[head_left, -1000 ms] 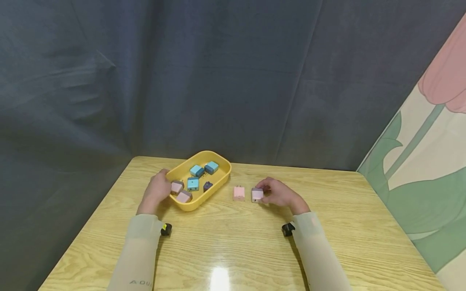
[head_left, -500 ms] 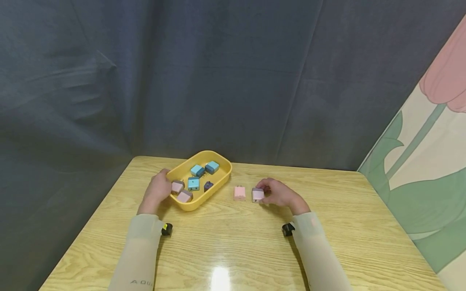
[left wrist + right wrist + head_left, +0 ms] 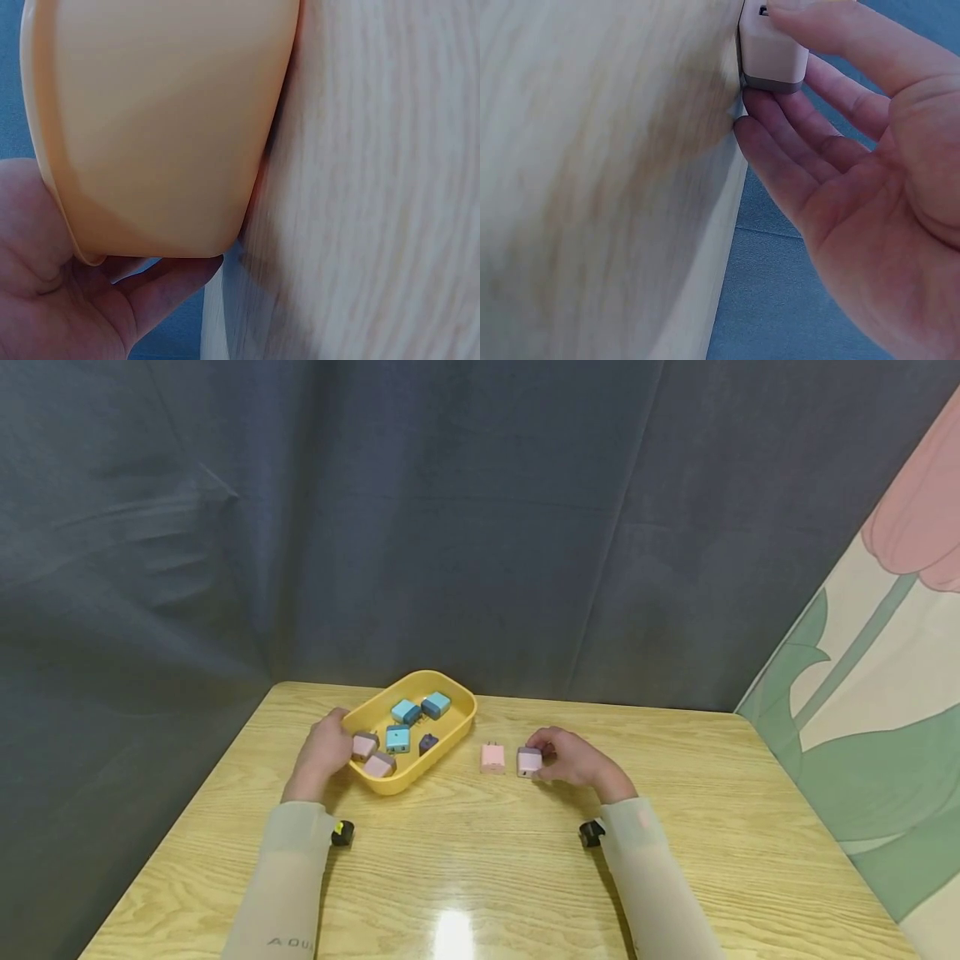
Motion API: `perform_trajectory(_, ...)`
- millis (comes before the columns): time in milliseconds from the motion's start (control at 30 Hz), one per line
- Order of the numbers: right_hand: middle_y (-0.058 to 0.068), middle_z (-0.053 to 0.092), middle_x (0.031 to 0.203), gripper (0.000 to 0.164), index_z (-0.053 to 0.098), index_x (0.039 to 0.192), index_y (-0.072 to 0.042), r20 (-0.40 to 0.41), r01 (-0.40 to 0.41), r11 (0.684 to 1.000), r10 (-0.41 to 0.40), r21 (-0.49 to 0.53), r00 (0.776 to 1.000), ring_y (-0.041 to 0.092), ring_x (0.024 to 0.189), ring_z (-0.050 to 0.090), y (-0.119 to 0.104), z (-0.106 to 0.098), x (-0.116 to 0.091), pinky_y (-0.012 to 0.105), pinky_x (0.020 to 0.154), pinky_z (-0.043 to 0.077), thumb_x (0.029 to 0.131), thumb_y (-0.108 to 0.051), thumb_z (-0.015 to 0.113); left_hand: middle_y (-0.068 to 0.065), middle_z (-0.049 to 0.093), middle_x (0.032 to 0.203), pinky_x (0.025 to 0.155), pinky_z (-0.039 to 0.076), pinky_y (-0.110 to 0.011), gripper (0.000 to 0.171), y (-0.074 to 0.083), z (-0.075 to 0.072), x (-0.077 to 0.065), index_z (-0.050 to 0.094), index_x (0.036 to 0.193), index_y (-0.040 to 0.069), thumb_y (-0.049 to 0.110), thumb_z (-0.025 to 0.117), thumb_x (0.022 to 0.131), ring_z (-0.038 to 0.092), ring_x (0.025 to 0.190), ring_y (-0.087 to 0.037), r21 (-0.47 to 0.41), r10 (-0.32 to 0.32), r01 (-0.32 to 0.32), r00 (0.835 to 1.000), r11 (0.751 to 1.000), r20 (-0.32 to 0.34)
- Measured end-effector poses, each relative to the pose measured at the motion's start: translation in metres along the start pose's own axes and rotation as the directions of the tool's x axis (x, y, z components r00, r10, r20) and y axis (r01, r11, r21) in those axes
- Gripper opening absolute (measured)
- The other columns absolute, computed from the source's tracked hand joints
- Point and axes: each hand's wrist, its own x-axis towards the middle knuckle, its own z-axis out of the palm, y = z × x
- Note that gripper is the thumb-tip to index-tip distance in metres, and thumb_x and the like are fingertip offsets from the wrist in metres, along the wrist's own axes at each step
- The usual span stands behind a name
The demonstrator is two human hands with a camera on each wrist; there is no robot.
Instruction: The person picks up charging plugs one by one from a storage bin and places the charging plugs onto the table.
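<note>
My left hand (image 3: 322,752) grips the left end of a yellow plastic tray (image 3: 468,714); in the left wrist view its fingers (image 3: 169,296) lie against the end wall below the rim. On the table to the right, my right hand (image 3: 573,758) pinches a pale pink-purple plug charger (image 3: 529,763). The right wrist view shows the thumb over the charger's port face, with other fingertips at its grey end close to the tabletop. A light pink charger (image 3: 492,757) lies just left of the held one, prongs pointing away from me.
Inside the tray are several chargers: blue ones (image 3: 397,739), pink-purple ones (image 3: 380,766) and a small dark purple one (image 3: 428,743). The wooden table (image 3: 465,852) ends at a dark curtain (image 3: 465,527) behind. A flower-patterned cloth (image 3: 885,693) hangs at the right.
</note>
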Motion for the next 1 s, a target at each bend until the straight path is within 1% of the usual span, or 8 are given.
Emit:
perform_trajectory(133, 0.014, 0.07, 0.121, 0.037, 0.07, 0.122, -0.003, -0.004, -0.003, 1.0, 0.003, -0.008, 1.0, 0.026, 0.108, 0.064, -0.0006, 0.0001, 0.0002, 0.047, 0.101, 0.058, 0.089, -0.003, 0.086, -0.032, 0.059, 0.151, 0.104, 0.054, -0.053, 0.053, 0.0001, 0.0, 0.0003, 0.041, 0.159, -0.005, 0.005, 0.035, 0.108, 0.063, 0.117, -0.037, -0.003, -0.01, 0.01, 1.0, 1.0, 0.006)
perform_trajectory(267, 0.014, 0.071, 0.123, 0.038, 0.07, 0.123, -0.003, -0.005, -0.003, 1.0, 0.003, -0.01, 1.0, 0.027, 0.109, 0.065, -0.0003, 0.0006, 0.0001, 0.048, 0.103, 0.057, 0.089, -0.003, 0.086, -0.032, 0.06, 0.15, 0.103, 0.054, -0.053, 0.053, -0.0002, 0.0008, 0.0013, 0.041, 0.159, -0.005, 0.006, 0.035, 0.108, 0.063, 0.116, -0.037, 0.003, -0.006, 0.006, 1.0, 1.0, 0.002)
perform_trajectory(500, 0.015, 0.07, 0.126, 0.039, 0.07, 0.124, -0.004, -0.001, -0.012, 1.0, 0.012, 0.009, 1.0, 0.03, 0.114, 0.066, -0.0008, 0.0, -0.0002, 0.05, 0.105, 0.057, 0.088, -0.003, 0.087, -0.032, 0.06, 0.149, 0.103, 0.054, -0.053, 0.052, -0.0004, 0.0006, 0.0014, 0.041, 0.159, -0.005, 0.006, 0.035, 0.108, 0.063, 0.115, -0.037, -0.004, -0.012, 0.012, 1.0, 1.0, 0.007)
perform_trajectory(733, 0.02, 0.069, 0.131, 0.049, 0.068, 0.129, -0.002, -0.012, -0.019, 1.0, 0.019, -0.004, 1.0, 0.037, 0.122, 0.067, -0.0018, -0.004, -0.0025, 0.054, 0.11, 0.056, 0.086, -0.008, 0.09, -0.032, 0.06, 0.15, 0.105, 0.053, -0.054, 0.053, -0.0008, 0.0007, 0.0016, 0.041, 0.159, -0.004, 0.006, 0.036, 0.108, 0.062, 0.117, -0.037, -0.014, -0.01, 0.01, 1.0, 1.0, 0.003)
perform_trajectory(867, 0.022, 0.067, 0.137, 0.054, 0.065, 0.133, 0.0, -0.017, -0.017, 1.0, 0.017, -0.011, 1.0, 0.041, 0.128, 0.065, -0.0024, -0.0062, -0.0039, 0.057, 0.113, 0.054, 0.087, -0.011, 0.09, -0.032, 0.059, 0.15, 0.106, 0.053, -0.055, 0.053, -0.0015, 0.0005, 0.0011, 0.041, 0.159, -0.005, 0.005, 0.036, 0.107, 0.062, 0.117, -0.038, -0.007, 0.0, 0.0, 1.0, 1.0, 0.002)
perform_trajectory(1000, 0.022, 0.065, 0.143, 0.058, 0.064, 0.138, -0.001, -0.029, -0.016, 0.999, 0.015, -0.034, 0.999, 0.043, 0.134, 0.063, -0.0039, -0.0079, -0.0052, 0.059, 0.115, 0.052, 0.088, -0.015, 0.089, -0.033, 0.06, 0.149, 0.105, 0.053, -0.056, 0.052, -0.0008, 0.0006, 0.0008, 0.042, 0.158, -0.005, 0.005, 0.036, 0.107, 0.063, 0.116, -0.038, 0.007, 0.009, -0.009, 1.0, 1.0, -0.006)
